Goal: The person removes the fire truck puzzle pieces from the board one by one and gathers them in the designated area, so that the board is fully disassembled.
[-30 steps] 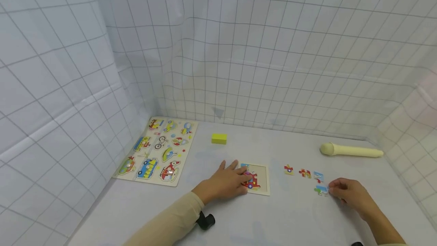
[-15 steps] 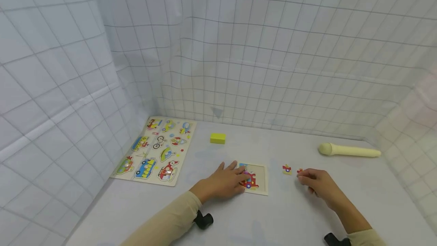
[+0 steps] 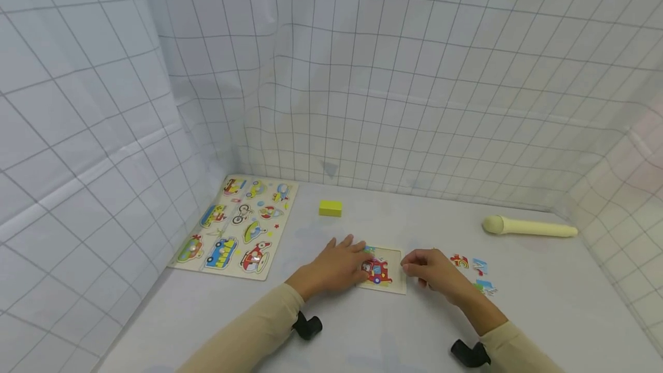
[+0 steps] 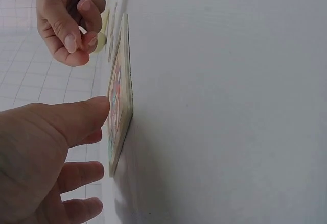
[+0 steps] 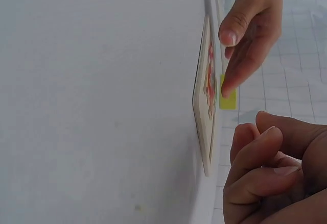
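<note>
A square wooden puzzle tray (image 3: 395,254) lies on the table, with jigsaw pieces (image 3: 380,272) of a red vehicle in its left part and bare wood at its right. My left hand (image 3: 338,266) rests over the tray's left side, fingers spread. My right hand (image 3: 430,269) is at the tray's right edge, its fingers loosely curled. In the right wrist view the right thumb (image 5: 286,129) is close to the index finger, and I see nothing between them. To the right lie loose jigsaw pieces: a red one (image 3: 459,261) and two blue ones (image 3: 480,266).
At the left lies a large wooden vehicle puzzle board (image 3: 243,229). A yellow block (image 3: 330,208) stands behind the tray. At the back right lies a pale yellow stick with a rounded head (image 3: 528,227). Gridded white sheets (image 3: 393,102) surround the table.
My right hand has moved left from the loose pieces to the tray's right edge, leaving the red and blue pieces behind it. My left hand has stayed on the tray.
</note>
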Demonstrator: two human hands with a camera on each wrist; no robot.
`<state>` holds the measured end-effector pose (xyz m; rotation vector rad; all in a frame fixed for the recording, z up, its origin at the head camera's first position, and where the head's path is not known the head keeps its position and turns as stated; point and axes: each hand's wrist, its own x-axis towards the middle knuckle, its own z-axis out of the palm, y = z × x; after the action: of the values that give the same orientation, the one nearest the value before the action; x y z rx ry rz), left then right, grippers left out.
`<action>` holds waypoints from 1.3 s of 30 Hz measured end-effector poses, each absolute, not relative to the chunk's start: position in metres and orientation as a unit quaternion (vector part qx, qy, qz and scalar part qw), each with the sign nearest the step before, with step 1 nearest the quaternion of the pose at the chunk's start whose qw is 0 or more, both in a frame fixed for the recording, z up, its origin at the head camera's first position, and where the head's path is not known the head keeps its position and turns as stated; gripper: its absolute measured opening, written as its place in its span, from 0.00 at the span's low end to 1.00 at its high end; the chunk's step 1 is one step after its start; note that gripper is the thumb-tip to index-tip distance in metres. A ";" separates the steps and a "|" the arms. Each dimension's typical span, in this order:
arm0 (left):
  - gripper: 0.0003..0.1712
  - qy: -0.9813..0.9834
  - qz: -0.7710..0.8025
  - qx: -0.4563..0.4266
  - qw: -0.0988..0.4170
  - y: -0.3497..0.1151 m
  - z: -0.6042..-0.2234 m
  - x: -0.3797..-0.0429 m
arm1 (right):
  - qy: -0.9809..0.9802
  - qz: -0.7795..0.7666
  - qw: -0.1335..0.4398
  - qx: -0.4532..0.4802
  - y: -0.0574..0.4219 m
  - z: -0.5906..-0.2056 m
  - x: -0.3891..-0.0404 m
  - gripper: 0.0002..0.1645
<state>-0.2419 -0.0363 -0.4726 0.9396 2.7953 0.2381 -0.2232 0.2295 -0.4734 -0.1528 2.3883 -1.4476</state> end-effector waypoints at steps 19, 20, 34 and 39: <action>0.29 0.949 0.088 0.293 0.075 -0.022 -0.478 -0.247 | 0.888 -0.436 0.135 -0.060 0.185 -0.481 -0.239 0.12; 0.29 0.950 0.087 0.291 0.073 -0.021 -0.479 -0.247 | 0.889 -0.434 0.135 -0.057 0.184 -0.481 -0.239 0.12; 0.31 0.956 0.089 0.268 0.077 -0.016 -0.482 -0.244 | 0.864 -0.480 0.147 -0.049 0.183 -0.481 -0.243 0.02; 0.31 0.957 0.089 0.267 0.075 -0.016 -0.482 -0.244 | 0.838 -0.518 0.161 -0.056 0.185 -0.481 -0.244 0.06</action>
<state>-0.2436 -0.0164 -0.4824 0.8003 2.8692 0.2676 -0.2443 0.1850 -0.4805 -0.1592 2.3929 -1.4799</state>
